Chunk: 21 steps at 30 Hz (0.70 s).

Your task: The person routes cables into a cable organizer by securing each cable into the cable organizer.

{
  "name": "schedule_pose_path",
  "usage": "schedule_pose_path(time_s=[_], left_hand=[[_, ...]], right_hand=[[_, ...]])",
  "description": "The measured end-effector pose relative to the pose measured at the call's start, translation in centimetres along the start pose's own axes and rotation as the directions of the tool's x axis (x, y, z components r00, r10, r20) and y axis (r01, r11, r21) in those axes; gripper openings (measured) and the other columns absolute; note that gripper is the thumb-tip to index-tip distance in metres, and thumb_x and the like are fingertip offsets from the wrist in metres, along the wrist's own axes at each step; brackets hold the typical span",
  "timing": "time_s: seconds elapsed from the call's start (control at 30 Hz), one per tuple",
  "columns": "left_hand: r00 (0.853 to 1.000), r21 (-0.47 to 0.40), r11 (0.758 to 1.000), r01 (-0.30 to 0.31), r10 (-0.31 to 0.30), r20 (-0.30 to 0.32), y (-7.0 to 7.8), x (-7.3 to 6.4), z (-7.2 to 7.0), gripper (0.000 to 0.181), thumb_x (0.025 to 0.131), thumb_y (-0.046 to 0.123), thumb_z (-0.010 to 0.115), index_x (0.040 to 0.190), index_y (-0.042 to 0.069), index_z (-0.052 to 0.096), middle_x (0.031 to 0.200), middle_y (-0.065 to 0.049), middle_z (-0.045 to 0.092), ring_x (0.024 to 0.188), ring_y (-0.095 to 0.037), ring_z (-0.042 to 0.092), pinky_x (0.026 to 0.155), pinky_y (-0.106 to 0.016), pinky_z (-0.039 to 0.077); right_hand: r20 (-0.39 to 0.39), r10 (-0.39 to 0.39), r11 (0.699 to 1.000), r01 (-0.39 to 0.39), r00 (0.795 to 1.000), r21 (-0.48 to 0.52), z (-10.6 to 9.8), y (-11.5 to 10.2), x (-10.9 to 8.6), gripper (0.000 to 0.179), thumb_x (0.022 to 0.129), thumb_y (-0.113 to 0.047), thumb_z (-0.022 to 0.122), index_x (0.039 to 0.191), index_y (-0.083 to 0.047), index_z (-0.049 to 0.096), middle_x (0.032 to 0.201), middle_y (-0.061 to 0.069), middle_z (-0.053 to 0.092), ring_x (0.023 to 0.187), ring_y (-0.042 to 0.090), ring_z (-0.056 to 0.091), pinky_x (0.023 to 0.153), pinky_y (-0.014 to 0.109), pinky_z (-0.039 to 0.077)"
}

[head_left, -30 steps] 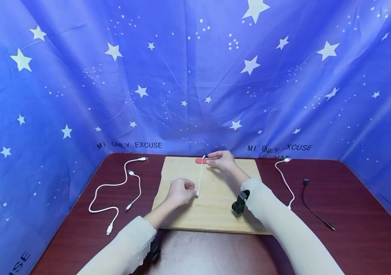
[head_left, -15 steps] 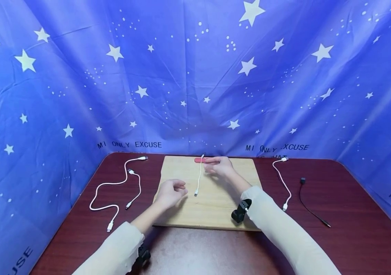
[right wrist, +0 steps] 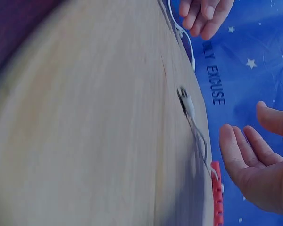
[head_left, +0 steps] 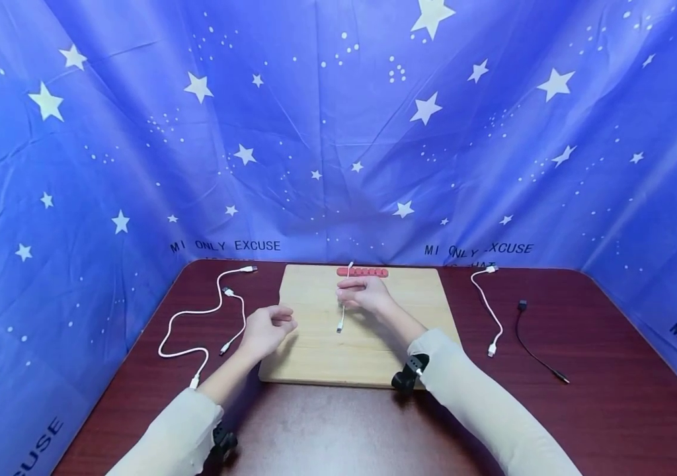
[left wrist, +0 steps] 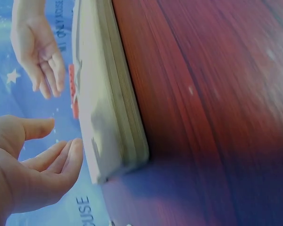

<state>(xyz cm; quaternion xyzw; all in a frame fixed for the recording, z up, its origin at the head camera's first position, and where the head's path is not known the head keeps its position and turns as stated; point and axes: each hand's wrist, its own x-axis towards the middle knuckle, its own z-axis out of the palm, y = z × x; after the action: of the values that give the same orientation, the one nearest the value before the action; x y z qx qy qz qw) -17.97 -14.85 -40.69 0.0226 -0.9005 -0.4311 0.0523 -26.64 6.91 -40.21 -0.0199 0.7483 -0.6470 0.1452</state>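
Note:
A short white USB cable lies on the wooden board, its far end across the left part of a red slotted cable holder at the board's back edge. In the right wrist view the cable's plug rests on the wood and its cord runs to the red holder. My right hand hovers over the middle of this cable, fingers loosely bent, gripping nothing. Over the board's left edge is my left hand, its fingers relaxed and apart from any cable; the left wrist view shows nothing between its thumb and fingers.
On the dark red table, a long white cable and a shorter white cable lie left of the board. To its right are another white cable and a black cable. A blue starry curtain stands behind.
My left hand has let go of the white cable's near end and moved left. My right hand has come away from the red holder, toward me and slightly left, uncovering the holder.

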Motion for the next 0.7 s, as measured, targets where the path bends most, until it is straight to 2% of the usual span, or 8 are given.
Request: schedule_pose_path(time_s=[0.23, 0.43, 0.6, 0.7], left_hand=[[0.999, 0.06, 0.998, 0.033, -0.031, -0.044, -2.0, 0.1, -2.2, 0.026, 0.083, 0.01, 0.069, 0.106, -0.001, 0.07, 0.095, -0.015, 0.075, 0.085, -0.024, 0.073, 0.075, -0.028, 0.057], [0.996, 0.155, 0.986, 0.065, -0.056, -0.062, -4.3, -0.2, -4.2, 0.029, 0.082, 0.011, 0.067, 0.108, -0.003, 0.068, 0.099, -0.018, 0.074, 0.089, -0.027, 0.072, 0.087, -0.042, 0.055], [0.996, 0.248, 0.967, 0.059, -0.042, -0.073, -5.8, -0.4, -5.6, 0.029, 0.08, 0.008, 0.067, 0.105, -0.008, 0.068, 0.099, -0.021, 0.073, 0.09, -0.032, 0.071, 0.087, -0.046, 0.053], [0.997, 0.281, 0.959, 0.045, -0.026, -0.073, -6.3, -0.3, -6.2, 0.028, 0.079, 0.006, 0.068, 0.102, -0.009, 0.067, 0.098, -0.023, 0.072, 0.089, -0.033, 0.069, 0.084, -0.045, 0.053]], right_hand=[[0.027, -0.024, 1.0, 0.023, 0.999, 0.02, 1.9, -0.5, -0.7, 0.033, 0.083, 0.0, 0.07, 0.115, 0.006, 0.065, 0.111, 0.024, 0.069, 0.095, 0.027, 0.072, 0.087, 0.037, 0.058], [0.027, -0.017, 0.998, 0.018, 0.999, -0.058, 3.4, -0.6, -0.9, 0.03, 0.083, -0.004, 0.072, 0.113, 0.002, 0.068, 0.108, 0.02, 0.071, 0.091, 0.02, 0.073, 0.086, 0.032, 0.059], [0.054, 0.011, 1.0, -0.01, 0.998, -0.02, 4.6, -0.6, -0.8, 0.031, 0.084, -0.003, 0.071, 0.114, 0.003, 0.067, 0.109, 0.022, 0.071, 0.098, 0.028, 0.071, 0.087, 0.034, 0.058], [0.061, 0.013, 1.0, -0.013, 0.998, -0.008, 5.4, -0.8, -0.6, 0.031, 0.083, -0.003, 0.071, 0.114, 0.003, 0.067, 0.11, 0.021, 0.07, 0.098, 0.028, 0.071, 0.086, 0.033, 0.059]])
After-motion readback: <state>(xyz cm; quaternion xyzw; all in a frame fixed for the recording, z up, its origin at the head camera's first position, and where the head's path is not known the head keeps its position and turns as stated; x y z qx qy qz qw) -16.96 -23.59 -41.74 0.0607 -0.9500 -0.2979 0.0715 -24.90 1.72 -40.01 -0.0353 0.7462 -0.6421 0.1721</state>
